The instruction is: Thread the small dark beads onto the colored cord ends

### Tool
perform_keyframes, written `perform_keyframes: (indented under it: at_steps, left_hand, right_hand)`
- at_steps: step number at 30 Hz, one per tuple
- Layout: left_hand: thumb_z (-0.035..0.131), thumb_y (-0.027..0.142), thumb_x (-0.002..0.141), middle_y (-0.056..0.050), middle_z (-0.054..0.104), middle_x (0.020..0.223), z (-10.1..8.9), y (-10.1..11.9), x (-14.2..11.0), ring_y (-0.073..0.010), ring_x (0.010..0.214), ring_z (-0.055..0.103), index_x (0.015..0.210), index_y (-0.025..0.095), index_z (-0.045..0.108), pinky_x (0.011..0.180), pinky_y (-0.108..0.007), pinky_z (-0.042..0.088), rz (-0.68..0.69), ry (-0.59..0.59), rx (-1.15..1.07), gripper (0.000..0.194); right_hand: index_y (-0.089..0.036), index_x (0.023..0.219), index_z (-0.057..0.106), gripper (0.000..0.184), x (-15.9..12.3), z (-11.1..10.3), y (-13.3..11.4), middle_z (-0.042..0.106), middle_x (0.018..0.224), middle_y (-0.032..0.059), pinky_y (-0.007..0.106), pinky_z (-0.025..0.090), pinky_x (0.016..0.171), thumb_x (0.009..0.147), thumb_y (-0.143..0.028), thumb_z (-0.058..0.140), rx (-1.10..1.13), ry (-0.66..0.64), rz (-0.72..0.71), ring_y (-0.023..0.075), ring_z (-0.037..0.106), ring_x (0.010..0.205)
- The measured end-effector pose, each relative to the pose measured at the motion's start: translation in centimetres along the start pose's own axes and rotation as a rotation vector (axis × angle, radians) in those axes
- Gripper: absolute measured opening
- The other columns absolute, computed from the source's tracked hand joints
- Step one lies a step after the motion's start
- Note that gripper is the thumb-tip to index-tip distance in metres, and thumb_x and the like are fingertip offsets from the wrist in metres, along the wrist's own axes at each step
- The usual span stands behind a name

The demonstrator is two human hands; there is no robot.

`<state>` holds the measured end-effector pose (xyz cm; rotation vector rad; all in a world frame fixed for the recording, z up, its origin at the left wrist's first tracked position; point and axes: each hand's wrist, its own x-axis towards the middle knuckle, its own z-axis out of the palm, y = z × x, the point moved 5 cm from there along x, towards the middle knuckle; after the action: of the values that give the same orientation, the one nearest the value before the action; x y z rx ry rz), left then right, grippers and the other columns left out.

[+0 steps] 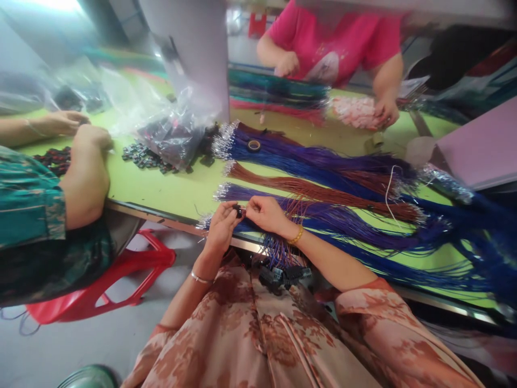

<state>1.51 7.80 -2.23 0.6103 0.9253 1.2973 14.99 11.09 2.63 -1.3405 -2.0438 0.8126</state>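
Small black plug (238,211) between the two hands, over the near table edge. Left hand (220,229) pinches it, thumb against fingers. Right hand (267,214) just beside it, fingertips pressed together; anything between them too small to tell. Below right hand: loose wires (278,250) hanging off the edge, black blocks (285,276) at their lower ends, near the lap. Right behind right hand: purple wires (347,218). Beyond both hands: brown wires (299,186), then blue wires (266,161) with a tape roll (253,145) on top. Far left of hands, on green table (135,183): pile of small parts (147,157) beside a clear bag (177,134). Left of left hand, lower: red stool (157,258). Co-workers: one far left, one across in pink shirt (351,40).
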Motion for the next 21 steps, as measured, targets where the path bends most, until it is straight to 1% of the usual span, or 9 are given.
perform_keyframes:
  at_steps: [4,7,11,14,17,18,19,20,21]
  left_hand:
    - [0.072,0.023,0.073,-0.002,0.065,0.091,0.2,-0.3,-0.2,-0.0114,0.084,0.063,0.099,0.019,0.059,0.081,-0.025,0.051,0.031,-0.001,0.056,0.029]
    - [0.072,0.025,0.073,-0.004,0.066,0.094,0.5,-0.5,-0.5,-0.0126,0.085,0.063,0.101,0.018,0.059,0.081,-0.026,0.053,0.062,-0.019,0.126,0.032]
    - [0.072,0.028,0.073,-0.004,0.066,0.093,0.6,-0.6,-0.5,-0.0133,0.086,0.064,0.101,0.017,0.057,0.083,-0.030,0.055,0.035,-0.015,0.128,0.033]
    - [0.072,0.029,0.074,-0.004,0.066,0.092,0.4,-0.7,-0.2,-0.0129,0.085,0.064,0.101,0.017,0.057,0.083,-0.030,0.055,0.035,-0.023,0.137,0.033]
    - [0.068,0.028,0.077,-0.005,0.066,0.092,0.6,-0.8,-0.4,-0.0138,0.084,0.065,0.101,0.017,0.056,0.081,-0.031,0.056,0.061,-0.039,0.219,0.029]
    - [0.065,0.028,0.080,-0.005,0.065,0.093,0.7,-0.7,-0.8,-0.0143,0.084,0.065,0.102,0.017,0.056,0.080,-0.031,0.056,0.100,-0.031,0.271,0.027]
    - [0.061,0.027,0.082,-0.006,0.065,0.094,0.9,-0.4,-1.3,-0.0149,0.084,0.065,0.104,0.017,0.055,0.080,-0.032,0.056,0.170,-0.010,0.343,0.024]
    - [0.058,0.025,0.085,-0.007,0.065,0.096,1.2,-0.1,-2.1,-0.0156,0.086,0.065,0.106,0.017,0.055,0.081,-0.032,0.055,0.275,0.014,0.435,0.022]
    - [0.054,0.023,0.088,-0.008,0.065,0.099,1.8,0.4,-3.1,-0.0162,0.089,0.065,0.109,0.018,0.055,0.083,-0.033,0.055,0.415,0.022,0.545,0.021]
  right_hand:
    - [-0.017,0.063,0.053,0.017,-0.2,0.1,-0.5,0.054,0.060,-0.0008,0.024,0.026,0.055,0.078,-0.025,0.055,-0.066,-0.010,-0.087,0.0101,0.041,0.055]
    - [-0.017,0.067,0.054,0.013,-0.3,0.1,-0.5,0.056,0.065,0.0011,0.024,0.028,0.058,0.080,-0.021,0.053,-0.112,-0.012,-0.149,0.0113,0.043,0.059]
    - [-0.017,0.072,0.056,0.014,-0.5,0.1,-0.6,0.058,0.069,0.0026,0.024,0.032,0.061,0.084,-0.020,0.049,-0.101,-0.041,-0.218,0.0125,0.047,0.063]
    - [-0.017,0.068,0.055,0.013,-0.7,0.2,-0.5,0.056,0.064,0.0014,0.024,0.030,0.058,0.081,-0.017,0.051,-0.099,-0.055,-0.195,0.0117,0.045,0.058]
    - [-0.016,0.066,0.055,0.013,-0.6,0.1,-0.2,0.056,0.061,0.0005,0.024,0.029,0.056,0.079,-0.017,0.053,-0.086,-0.049,-0.161,0.0107,0.044,0.056]
    - [-0.016,0.066,0.056,0.013,-0.5,-0.1,0.0,0.056,0.061,0.0000,0.023,0.029,0.056,0.079,-0.018,0.054,-0.055,-0.064,-0.147,0.0102,0.044,0.055]
    - [-0.016,0.067,0.057,0.014,-0.2,-0.3,0.2,0.056,0.060,-0.0006,0.023,0.030,0.055,0.080,-0.020,0.053,-0.006,-0.087,-0.126,0.0098,0.044,0.055]
    - [-0.015,0.069,0.059,0.016,0.1,-0.6,0.5,0.057,0.060,-0.0011,0.022,0.031,0.055,0.081,-0.023,0.053,0.056,-0.113,-0.098,0.0095,0.045,0.054]
    - [-0.015,0.071,0.060,0.019,0.5,-1.0,0.8,0.057,0.059,-0.0014,0.022,0.032,0.055,0.084,-0.026,0.051,0.120,-0.137,-0.065,0.0094,0.046,0.054]
